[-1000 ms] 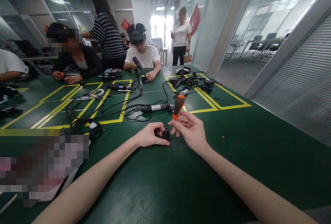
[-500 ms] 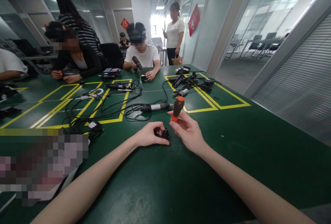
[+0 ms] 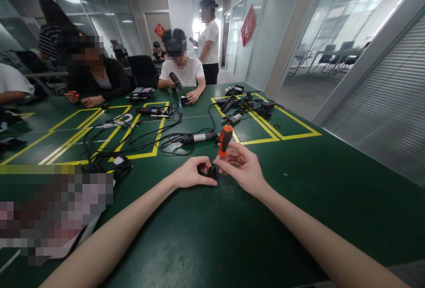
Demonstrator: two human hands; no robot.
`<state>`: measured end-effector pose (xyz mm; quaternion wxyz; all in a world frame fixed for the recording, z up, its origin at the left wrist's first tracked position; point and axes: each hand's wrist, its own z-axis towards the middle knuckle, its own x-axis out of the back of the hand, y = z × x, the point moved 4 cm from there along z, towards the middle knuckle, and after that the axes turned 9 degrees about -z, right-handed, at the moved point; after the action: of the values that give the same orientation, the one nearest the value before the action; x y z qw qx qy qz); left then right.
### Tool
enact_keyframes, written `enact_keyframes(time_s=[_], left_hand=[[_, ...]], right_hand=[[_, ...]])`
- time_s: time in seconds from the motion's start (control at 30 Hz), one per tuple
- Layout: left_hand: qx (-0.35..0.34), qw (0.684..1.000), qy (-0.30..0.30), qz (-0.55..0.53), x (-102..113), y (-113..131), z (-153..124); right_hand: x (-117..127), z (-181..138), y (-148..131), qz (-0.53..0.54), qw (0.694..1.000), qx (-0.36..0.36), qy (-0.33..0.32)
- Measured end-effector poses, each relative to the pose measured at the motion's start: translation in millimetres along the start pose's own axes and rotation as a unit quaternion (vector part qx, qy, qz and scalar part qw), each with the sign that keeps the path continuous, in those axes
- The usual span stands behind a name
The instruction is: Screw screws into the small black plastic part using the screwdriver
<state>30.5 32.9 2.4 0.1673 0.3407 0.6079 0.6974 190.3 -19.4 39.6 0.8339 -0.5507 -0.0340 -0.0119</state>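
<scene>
While left fingers (image 3: 200,160) in a half-open grip on a black part (image 3: 213,173), right fingers (image 3: 229,168) tight on a screwdriver (image 3: 226,140)

Screwdriver handle (image 3: 225,141): plastic-looking, smooth. Tabletop (image 3: 169,248): smooth, glossy at near side. Pen-shaped tool (image 3: 199,138) — metallic mid-section, matt plastic-looking ends. Right partition (image 3: 360,15) — clear glass.

- Left forearm (image 3: 122,226): uncovered, slim, smooth in outline, tapering to a narrow bare wrist.
- Left grip (image 3: 190,173): an ungloved hand, its fingers slender.
- Right forearm (image 3: 315,230): also uncovered, slim, narrowing toward the wrist.
- Right grip (image 3: 245,170): likewise ungloved, with long, slender fingers.
</scene>
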Motion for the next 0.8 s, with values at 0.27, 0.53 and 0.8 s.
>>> enact_keyframes(time_s=[0.27,0.53,0.8], left_hand=[[-0.002,1.000,0.006,0.005,0.5,1.0,0.4],[0.001,1.000,0.000,0.002,0.3,0.4,0.4],[0.007,1.000,0.005,-0.002,0.2,-1.9,-0.2]], right_hand=[[0.9,1.6,-0.2,-0.030,0.999,0.000,0.037],[3.4,1.7,2.1,-0.050,0.997,0.013,0.049],[-2.1,-2.8,3.8,-0.006,0.999,-0.014,0.033]])
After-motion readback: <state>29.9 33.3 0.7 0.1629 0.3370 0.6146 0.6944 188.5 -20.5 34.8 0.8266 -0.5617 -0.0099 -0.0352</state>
